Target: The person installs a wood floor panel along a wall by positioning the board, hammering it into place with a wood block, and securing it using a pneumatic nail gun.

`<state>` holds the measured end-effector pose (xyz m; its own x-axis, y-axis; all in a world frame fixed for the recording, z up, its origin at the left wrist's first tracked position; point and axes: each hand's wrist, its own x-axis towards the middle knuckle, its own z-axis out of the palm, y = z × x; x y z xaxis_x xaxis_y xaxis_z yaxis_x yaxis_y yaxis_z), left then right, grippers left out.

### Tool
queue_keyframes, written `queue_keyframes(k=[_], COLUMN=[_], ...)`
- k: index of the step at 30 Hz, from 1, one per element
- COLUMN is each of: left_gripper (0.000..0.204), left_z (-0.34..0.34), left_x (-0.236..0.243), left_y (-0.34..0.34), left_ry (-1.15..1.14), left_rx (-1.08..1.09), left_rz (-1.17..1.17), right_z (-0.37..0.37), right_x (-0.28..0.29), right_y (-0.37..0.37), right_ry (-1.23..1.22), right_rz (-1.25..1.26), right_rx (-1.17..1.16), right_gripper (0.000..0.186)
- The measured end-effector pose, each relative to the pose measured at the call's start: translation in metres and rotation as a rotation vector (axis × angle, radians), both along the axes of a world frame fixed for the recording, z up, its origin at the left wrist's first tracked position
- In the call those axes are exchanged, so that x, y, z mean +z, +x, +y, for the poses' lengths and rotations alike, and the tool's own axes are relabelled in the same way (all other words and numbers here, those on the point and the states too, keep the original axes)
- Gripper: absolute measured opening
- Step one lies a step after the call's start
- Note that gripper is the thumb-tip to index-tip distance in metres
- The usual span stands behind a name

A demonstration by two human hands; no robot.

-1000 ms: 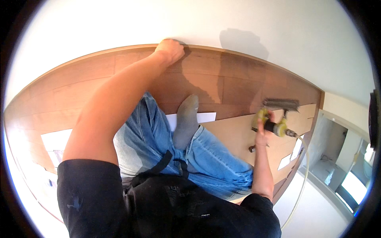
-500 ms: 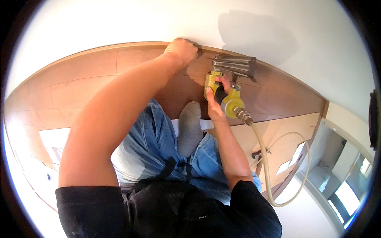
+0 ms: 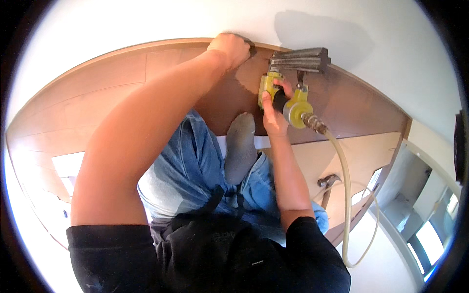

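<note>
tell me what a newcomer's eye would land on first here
Probably the yellow nail gun, gripped in the right hand right of the picture's middle, its pale hose looping toward the lower right. Next, perhaps, the bare left forearm, slanting up to the left hand at the wooden trim. The gray sock near the center, between jeans-clad legs, may follow.

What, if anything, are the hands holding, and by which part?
The right hand holds the yellow nail gun by its black grip. The left hand is curled at the wooden trim; whether it holds anything cannot be told.
</note>
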<state>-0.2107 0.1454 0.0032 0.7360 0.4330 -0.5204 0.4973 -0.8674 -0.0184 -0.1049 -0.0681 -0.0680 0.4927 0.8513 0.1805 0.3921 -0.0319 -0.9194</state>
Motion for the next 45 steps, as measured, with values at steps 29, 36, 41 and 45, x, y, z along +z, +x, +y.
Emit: queue_keyframes(k=[29, 36, 41, 45], left_gripper=[0.025, 0.023, 0.024, 0.024], left_z=[-0.001, -0.002, -0.007, -0.008], left_x=[-0.005, -0.017, -0.022, -0.038], left_y=[-0.006, -0.008, -0.007, -0.001], left_ry=[0.053, 0.086, 0.127, 0.159], left_rx=[0.035, 0.002, 0.094, 0.151], left_rz=[-0.063, -0.069, -0.129, -0.180], right_z=[-0.019, -0.169, -0.259, -0.267], right_x=[0.014, 0.057, 0.039, 0.011], right_y=[0.000, 0.056, 0.081, 0.097], right_ry=[0.023, -0.029, 0.002, 0.051], right_rz=[0.127, 0.727, 1.113, 1.351], right_rx=[-0.060, -0.375, -0.542, -0.607], right_gripper=[0.054, 0.061, 0.044, 0.034])
